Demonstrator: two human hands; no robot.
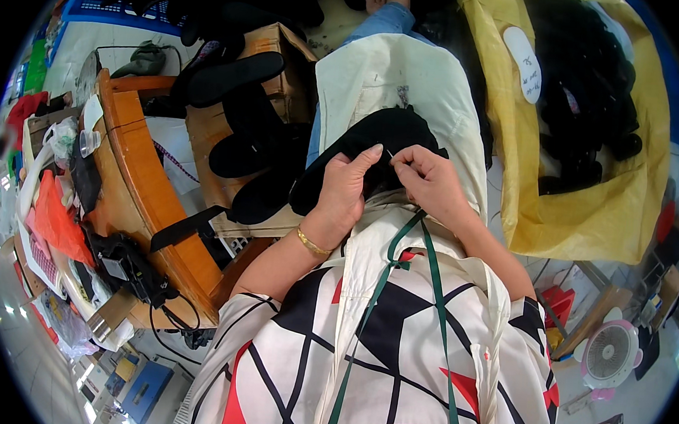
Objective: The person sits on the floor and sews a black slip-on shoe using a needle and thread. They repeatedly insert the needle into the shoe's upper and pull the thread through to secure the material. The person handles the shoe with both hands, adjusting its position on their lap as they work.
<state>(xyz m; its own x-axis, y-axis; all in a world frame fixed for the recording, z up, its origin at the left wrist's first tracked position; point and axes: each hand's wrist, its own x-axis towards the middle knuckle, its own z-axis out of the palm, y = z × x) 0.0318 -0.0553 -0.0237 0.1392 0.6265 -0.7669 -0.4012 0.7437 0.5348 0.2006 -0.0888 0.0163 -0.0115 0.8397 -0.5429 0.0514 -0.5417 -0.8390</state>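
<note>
A black cloth shoe (395,130) lies across my lap on a pale apron (452,87). My left hand (344,183) is wrapped round its near left side, thumb raised along the edge. Close beside that thumb, my right hand (428,180) pinches a thin, shiny needle (390,152) between thumb and forefinger, over the shoe. Any thread is too fine to make out. The shoe's underside and the left fingers beneath it are hidden. A dark green apron strap (409,236) hangs just below my hands.
At left, several black shoes (238,155) rest on a cardboard box (201,126) beside a cluttered wooden table (136,161). A yellow sack (503,199) full of black shoes stands at right, with a white insole (522,64) at its edge. A fan (611,351) is lower right.
</note>
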